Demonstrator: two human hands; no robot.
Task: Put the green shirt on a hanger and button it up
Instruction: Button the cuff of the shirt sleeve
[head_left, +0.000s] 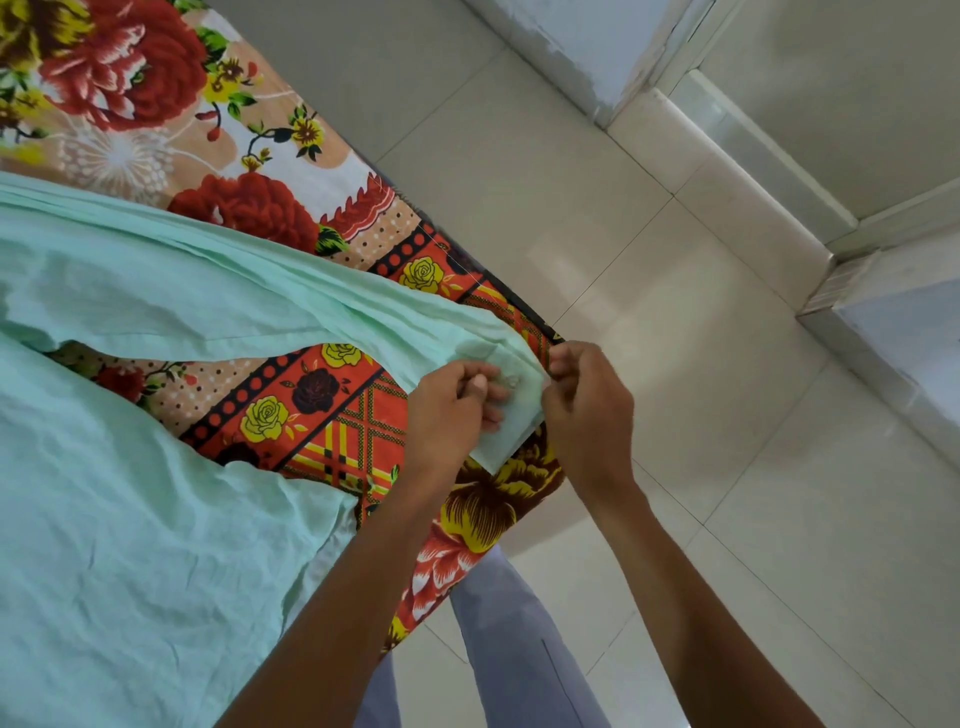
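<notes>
The pale green shirt (135, 467) lies spread over a flowered bedsheet, its body at the lower left and one long sleeve (218, 291) running right to the bed's edge. At that edge both hands work on the sleeve cuff (511, 415). My left hand (452, 410) pinches the cuff from the left, fingers curled over a small button. My right hand (587, 400) pinches the cuff's other edge from the right. No hanger is in view.
The bed with the red and yellow flowered sheet (291, 410) fills the left half, its edge running diagonally. White floor tiles (675, 364) lie to the right, with a raised tiled step (753, 171) and wall corners at the upper right. My legs (519, 649) stand beside the bed.
</notes>
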